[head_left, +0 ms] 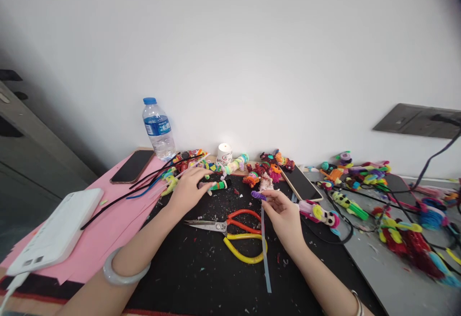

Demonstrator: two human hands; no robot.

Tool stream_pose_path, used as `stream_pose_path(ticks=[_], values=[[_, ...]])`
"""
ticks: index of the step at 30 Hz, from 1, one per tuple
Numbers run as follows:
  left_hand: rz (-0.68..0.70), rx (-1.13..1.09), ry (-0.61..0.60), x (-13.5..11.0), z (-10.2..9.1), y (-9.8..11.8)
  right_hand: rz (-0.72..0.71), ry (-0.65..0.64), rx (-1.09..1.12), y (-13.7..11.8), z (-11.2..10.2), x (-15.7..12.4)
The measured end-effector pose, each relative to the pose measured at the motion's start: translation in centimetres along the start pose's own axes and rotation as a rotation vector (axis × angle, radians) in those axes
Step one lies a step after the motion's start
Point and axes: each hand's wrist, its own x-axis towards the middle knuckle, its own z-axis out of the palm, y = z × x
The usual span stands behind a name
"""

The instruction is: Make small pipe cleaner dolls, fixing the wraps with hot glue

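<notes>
My left hand (189, 187) reaches forward over the black mat (201, 268), fingers curled onto a small green and white pipe-cleaner piece (218, 186) near the pile of coloured craft figures (234, 164). My right hand (283, 212) pinches a small purple coiled pipe-cleaner piece (258, 195), with a long pale blue strip (265, 253) hanging down from the fingers toward me. Between both hands lie orange-handled scissors (226, 224) and a yellow loop (245, 249). A pale bangle sits on my left wrist.
A water bottle (158, 129) stands at the back left by a dark phone (132, 166) on pink paper (108, 224). A white device (54, 232) lies at the left. Another phone (301, 183), cables and many colourful figures (396, 210) cover the right side. A white tape roll (224, 153) stands by the wall.
</notes>
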Motion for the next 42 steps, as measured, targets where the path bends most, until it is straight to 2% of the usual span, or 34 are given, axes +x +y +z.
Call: stream_pose_path(ticks=[5,12,15,20,25,29,36,42], values=[[0.02,-0.068,-0.12,0.1,0.3,-0.5,-0.02,0.002,-0.02,-0.2,0.1,-0.1],[-0.181,-0.334,0.048,-0.2,0.5,-0.2,-0.03,0.041,0.005,-0.3,0.0,-0.1],[-0.278,-0.539,0.039,-0.4,1.2,0.5,-0.012,0.025,0.041,-0.3,0.0,-0.2],[-0.38,-0.827,-0.093,-1.3,2.2,1.9,0.008,0.006,0.042,-0.5,0.0,-0.3],[-0.458,-1.045,-0.276,-2.2,2.4,3.2,-0.012,-0.002,0.072,-0.7,0.1,-0.4],[-0.446,-1.032,-0.365,-2.7,2.8,4.0,-0.028,0.008,0.091,-0.3,0.2,-0.6],[-0.403,-0.916,-0.319,-2.9,3.3,4.0,-0.151,-0.021,0.029,-0.3,0.1,-0.4],[-0.433,-0.961,-0.079,-2.7,3.1,3.5,-0.216,-0.071,-0.169,-0.7,0.0,-0.3]])
